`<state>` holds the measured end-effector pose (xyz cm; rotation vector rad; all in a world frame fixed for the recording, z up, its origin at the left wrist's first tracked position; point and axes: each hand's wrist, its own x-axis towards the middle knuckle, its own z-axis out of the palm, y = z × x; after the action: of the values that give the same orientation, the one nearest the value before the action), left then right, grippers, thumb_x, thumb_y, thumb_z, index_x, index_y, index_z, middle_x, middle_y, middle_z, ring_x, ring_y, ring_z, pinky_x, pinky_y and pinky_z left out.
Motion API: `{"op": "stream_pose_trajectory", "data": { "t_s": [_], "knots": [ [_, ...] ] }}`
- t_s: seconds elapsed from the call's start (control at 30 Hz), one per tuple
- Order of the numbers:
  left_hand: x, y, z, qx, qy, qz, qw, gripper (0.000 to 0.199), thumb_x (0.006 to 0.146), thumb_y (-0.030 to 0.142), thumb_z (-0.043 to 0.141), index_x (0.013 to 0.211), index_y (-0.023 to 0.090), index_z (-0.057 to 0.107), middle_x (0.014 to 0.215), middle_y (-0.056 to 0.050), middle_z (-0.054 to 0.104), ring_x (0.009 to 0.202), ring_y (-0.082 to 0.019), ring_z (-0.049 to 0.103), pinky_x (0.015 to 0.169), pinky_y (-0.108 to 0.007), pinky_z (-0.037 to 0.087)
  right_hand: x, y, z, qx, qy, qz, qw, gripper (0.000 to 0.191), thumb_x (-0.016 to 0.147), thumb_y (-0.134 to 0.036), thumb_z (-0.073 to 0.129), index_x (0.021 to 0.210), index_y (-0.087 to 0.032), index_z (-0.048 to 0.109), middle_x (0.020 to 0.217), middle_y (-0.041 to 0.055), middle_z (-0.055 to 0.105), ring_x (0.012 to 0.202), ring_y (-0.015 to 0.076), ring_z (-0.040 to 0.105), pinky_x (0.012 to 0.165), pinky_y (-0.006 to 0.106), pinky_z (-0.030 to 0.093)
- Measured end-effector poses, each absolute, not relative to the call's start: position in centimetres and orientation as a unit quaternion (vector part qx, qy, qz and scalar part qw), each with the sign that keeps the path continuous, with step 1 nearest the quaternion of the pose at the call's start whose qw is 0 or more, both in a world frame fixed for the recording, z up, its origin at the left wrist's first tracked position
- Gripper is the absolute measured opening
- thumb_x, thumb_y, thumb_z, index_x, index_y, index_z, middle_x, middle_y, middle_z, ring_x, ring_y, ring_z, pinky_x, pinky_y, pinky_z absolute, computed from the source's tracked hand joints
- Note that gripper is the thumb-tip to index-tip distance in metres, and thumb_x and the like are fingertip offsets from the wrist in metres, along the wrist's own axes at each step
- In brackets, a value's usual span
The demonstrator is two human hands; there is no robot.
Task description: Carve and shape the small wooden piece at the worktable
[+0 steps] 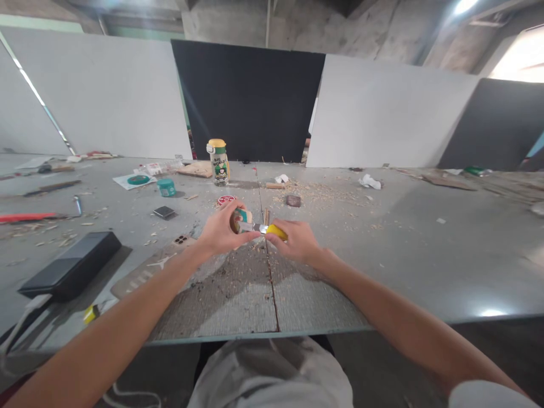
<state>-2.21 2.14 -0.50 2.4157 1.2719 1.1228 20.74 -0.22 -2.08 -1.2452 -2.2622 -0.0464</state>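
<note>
Over the middle of the grey table, my left hand [221,229] is closed around a small piece with teal and pale wood-coloured faces [243,216]. A yellow-handled knife [277,231] is gripped in my right hand [295,241], its metal blade pointing left and lying against the piece, near my left thumb. What the blade's tip touches is too small to tell. Wood chips lie on the table [238,306] below both hands. Just behind my left hand is a round red and white lid [226,200].
A yellow-capped bottle [220,164] stands behind the hands. Leftward are a teal tub [166,187], a small dark square block [164,212], a black box with a cable [74,263] and a red-handled tool [29,217]. A brown block [293,200] lies beyond my right hand.
</note>
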Motion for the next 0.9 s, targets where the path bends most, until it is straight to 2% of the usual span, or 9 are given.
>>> {"op": "stream_pose_trajectory", "data": {
  "t_s": [0.43, 0.57, 0.7, 0.8, 0.9],
  "knots": [
    [-2.0, 2.2, 0.0, 0.795, 0.473, 0.371, 0.081, 0.062, 0.070, 0.064, 0.068, 0.114, 0.025, 0.050, 0.092, -0.003, 0.062, 0.084, -0.023, 0.062, 0.077, -0.038, 0.049, 20.2, 0.4, -2.4, -0.492, -0.813, -0.050, 0.306, 0.039, 0.094, -0.056, 0.044, 0.085, -0.021, 0.058, 0.077, 0.0052, 0.066, 0.064, 0.0180, 0.054, 0.056, 0.030, 0.023],
    [-1.4, 1.0, 0.1, 0.809, 0.432, 0.390, 0.084, 0.049, 0.074, 0.057, 0.066, 0.107, 0.023, 0.050, 0.099, -0.005, 0.060, 0.088, -0.023, 0.059, 0.080, -0.039, 0.047, 22.2, 2.0, -1.6, -0.551, -0.740, -0.011, 0.385, 0.040, 0.096, -0.055, 0.038, 0.084, -0.020, 0.055, 0.067, 0.0027, 0.059, 0.056, 0.0155, 0.047, 0.055, 0.028, 0.026],
    [-0.6, 0.0, 0.2, 0.827, 0.359, 0.416, 0.114, 0.044, 0.077, 0.048, 0.065, 0.108, 0.022, 0.047, 0.104, -0.007, 0.055, 0.093, -0.022, 0.055, 0.084, -0.039, 0.046, 24.2, 2.8, -1.3, -0.528, -0.724, 0.009, 0.444, 0.039, 0.097, -0.053, 0.037, 0.082, -0.020, 0.053, 0.062, -0.0001, 0.051, 0.054, 0.0144, 0.044, 0.056, 0.028, 0.028],
    [-0.6, 0.3, -0.1, 0.843, 0.349, 0.394, 0.112, 0.034, 0.082, 0.042, 0.059, 0.109, 0.023, 0.049, 0.109, -0.007, 0.052, 0.103, -0.024, 0.052, 0.092, -0.041, 0.044, 23.7, 2.4, -1.8, -0.475, -0.767, 0.050, 0.428, 0.034, 0.097, -0.049, 0.038, 0.089, -0.020, 0.054, 0.068, 0.0001, 0.053, 0.058, 0.0145, 0.047, 0.058, 0.027, 0.030],
    [-1.2, 1.2, -0.7, 0.848, 0.374, 0.355, 0.123, 0.026, 0.086, 0.040, 0.053, 0.106, 0.024, 0.050, 0.107, -0.006, 0.052, 0.105, -0.024, 0.051, 0.096, -0.044, 0.043, 22.5, 1.7, -2.3, -0.434, -0.818, 0.061, 0.372, 0.031, 0.096, -0.047, 0.040, 0.095, -0.020, 0.056, 0.072, 0.0003, 0.057, 0.062, 0.0147, 0.049, 0.061, 0.027, 0.032]
  ]
}}
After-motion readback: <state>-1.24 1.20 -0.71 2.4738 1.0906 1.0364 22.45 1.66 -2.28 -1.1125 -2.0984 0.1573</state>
